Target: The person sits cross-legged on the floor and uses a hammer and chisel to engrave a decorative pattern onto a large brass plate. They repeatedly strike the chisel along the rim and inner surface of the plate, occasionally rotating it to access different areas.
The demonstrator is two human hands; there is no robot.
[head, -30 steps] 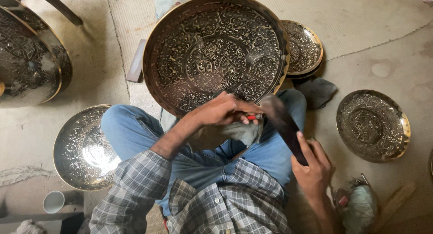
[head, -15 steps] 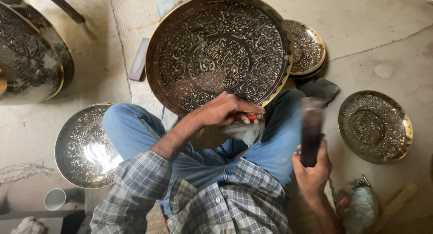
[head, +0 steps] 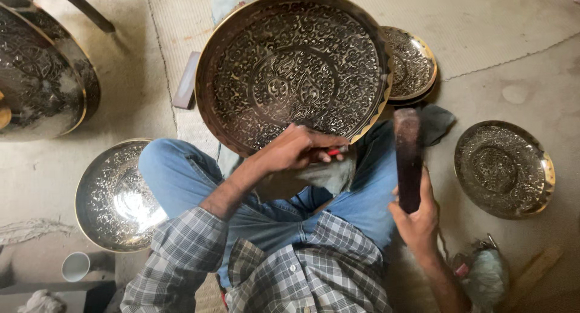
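Hands first: left hand (head: 296, 149) is curled shut around a small red-tipped tool (head: 336, 151), which pokes out past the fingers, and it sits right at the lower rim of the big engraved brass tray (head: 290, 71). That tray leans up on the crossed legs in blue jeans (head: 181, 174), its patterned face tipped toward the camera. Just under the left hand there's a crumpled grey cloth (head: 326, 175) on the lap (whether the fingers touch it, I can't tell).

Right hand (head: 417, 219) is closed tight around the bottom of a dark wooden mallet (head: 408, 156), which stands nearly upright above the fist, beside the tray's right edge but not touching it.

Around them on the floor: a smaller engraved plate (head: 504, 168) out past the right hand, another one (head: 411, 65) tucked behind the big tray, a shiny silvery bowl (head: 115, 195) off beyond the left elbow, and a white cup (head: 75, 266) nearer the camera from that.
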